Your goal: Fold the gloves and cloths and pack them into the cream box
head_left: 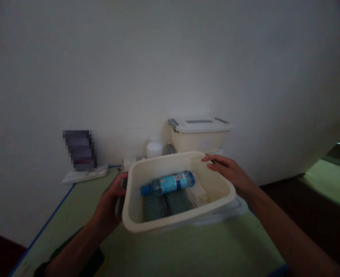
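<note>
A cream plastic storage box (178, 221) without its lid is held tilted toward me above the table. My left hand (111, 200) grips its left side by the grey handle latch (120, 198). On the far right corner, my right hand (226, 169) has its fingers over the rim. Inside the box lies a blue bottle (172, 183) with a blue cap, on top of dark green patterned cloth-like items (177, 202). A white folded item (198, 190) is beside them. A pale lid-like piece (230, 211) shows below the box on the right.
A lidded cream box (200, 138) stands stacked on another at the wall. A white jar (154, 148) and a small clear container (129, 163) are left of it. A blurred-out dark screen (82, 151) stands on a white base (86, 174). The green table (158, 254) has blue edging.
</note>
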A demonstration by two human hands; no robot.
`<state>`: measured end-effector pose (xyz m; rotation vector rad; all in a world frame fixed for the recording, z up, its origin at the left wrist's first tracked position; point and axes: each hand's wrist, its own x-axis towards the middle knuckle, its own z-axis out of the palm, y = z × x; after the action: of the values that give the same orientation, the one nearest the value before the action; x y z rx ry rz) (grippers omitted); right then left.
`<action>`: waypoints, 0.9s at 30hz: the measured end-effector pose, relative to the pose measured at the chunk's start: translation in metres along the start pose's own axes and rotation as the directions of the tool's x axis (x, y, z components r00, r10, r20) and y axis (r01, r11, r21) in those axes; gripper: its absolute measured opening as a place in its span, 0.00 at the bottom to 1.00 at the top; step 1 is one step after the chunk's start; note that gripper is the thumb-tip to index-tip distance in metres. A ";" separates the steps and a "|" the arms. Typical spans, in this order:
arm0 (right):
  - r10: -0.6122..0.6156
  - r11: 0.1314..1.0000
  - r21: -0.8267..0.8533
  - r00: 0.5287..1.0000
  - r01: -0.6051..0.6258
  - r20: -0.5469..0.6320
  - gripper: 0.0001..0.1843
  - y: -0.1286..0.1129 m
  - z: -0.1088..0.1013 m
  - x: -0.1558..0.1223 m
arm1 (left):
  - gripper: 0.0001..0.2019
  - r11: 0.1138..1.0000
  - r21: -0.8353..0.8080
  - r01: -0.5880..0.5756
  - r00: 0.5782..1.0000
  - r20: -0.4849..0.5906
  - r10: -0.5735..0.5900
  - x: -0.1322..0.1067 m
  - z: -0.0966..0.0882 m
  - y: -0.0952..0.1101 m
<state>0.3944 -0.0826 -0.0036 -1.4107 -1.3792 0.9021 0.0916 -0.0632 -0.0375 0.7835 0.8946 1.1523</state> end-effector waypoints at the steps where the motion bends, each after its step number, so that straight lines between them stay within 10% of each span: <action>1: 0.024 1.000 0.020 1.000 -0.023 -0.009 0.15 0.003 -0.009 0.000 | 0.16 1.000 0.007 0.011 0.999 0.041 -0.012 0.003 0.008 -0.003; 12: 0.088 0.996 0.050 0.982 -0.081 -0.168 0.18 0.040 -0.070 0.002 | 0.18 0.990 0.117 0.077 0.946 0.305 -0.110 0.040 0.069 -0.035; 27: 0.057 0.992 -0.103 0.990 -0.070 -0.128 0.19 0.061 -0.086 0.016 | 0.17 0.981 0.195 0.005 0.952 0.301 -0.064 0.044 0.060 -0.054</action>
<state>0.4958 -0.0728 -0.0343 -1.5738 -1.3110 0.7757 0.1743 -0.0365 -0.0664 1.0687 0.7616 0.8896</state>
